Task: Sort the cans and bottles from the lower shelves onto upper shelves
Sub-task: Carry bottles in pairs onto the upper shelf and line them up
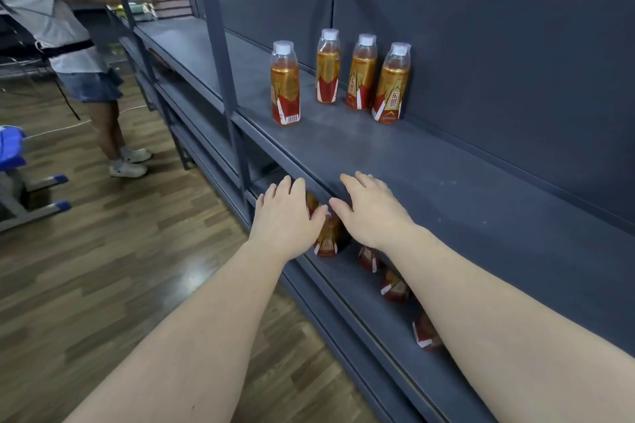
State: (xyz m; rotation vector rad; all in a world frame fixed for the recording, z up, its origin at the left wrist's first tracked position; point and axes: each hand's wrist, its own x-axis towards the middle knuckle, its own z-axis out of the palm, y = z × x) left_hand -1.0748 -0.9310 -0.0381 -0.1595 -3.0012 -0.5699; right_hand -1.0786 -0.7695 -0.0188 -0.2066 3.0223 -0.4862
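Several orange drink bottles with white caps and red-gold labels stand upright on the upper grey shelf. More of the same bottles stand on the lower shelf, their tops hidden under the upper shelf's front edge. My left hand and my right hand reach toward the lower shelf with fingers spread and relaxed, on either side of one lower bottle. Neither hand holds anything.
A grey upright post stands left of the bottles. Another person stands at the far left beside the shelving, handling folded towels. A wooden floor lies to the left, with a blue-footed stand on it.
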